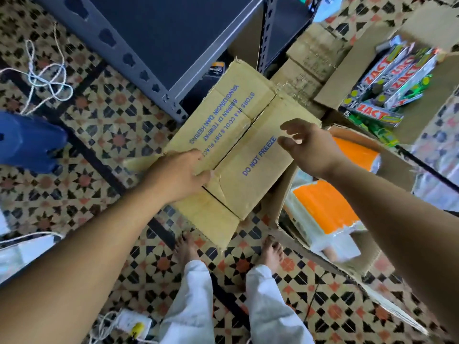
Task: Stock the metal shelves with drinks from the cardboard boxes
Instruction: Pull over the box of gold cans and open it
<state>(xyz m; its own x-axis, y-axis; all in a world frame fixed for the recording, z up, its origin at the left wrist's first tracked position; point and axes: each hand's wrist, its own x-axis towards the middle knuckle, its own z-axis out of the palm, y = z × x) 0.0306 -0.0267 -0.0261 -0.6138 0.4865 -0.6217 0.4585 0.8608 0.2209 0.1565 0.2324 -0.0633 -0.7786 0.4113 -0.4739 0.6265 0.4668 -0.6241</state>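
Observation:
A closed cardboard box with blue print "DO NOT FREEZE" sits on the tiled floor in front of my feet, its flaps folded shut. My left hand grips the near left flap edge of this box. Over the box's right side hovers my right hand, fingers spread and holding nothing. The dark grey metal shelf stands just beyond the box, its top surface bare. No drinks are visible; the box's contents are hidden.
An open cardboard box with orange-and-white packs stands at the right. Another open box holds ZACT cartons at the upper right. Closed boxes sit behind. A blue object and white string lie left; a power strip lies near.

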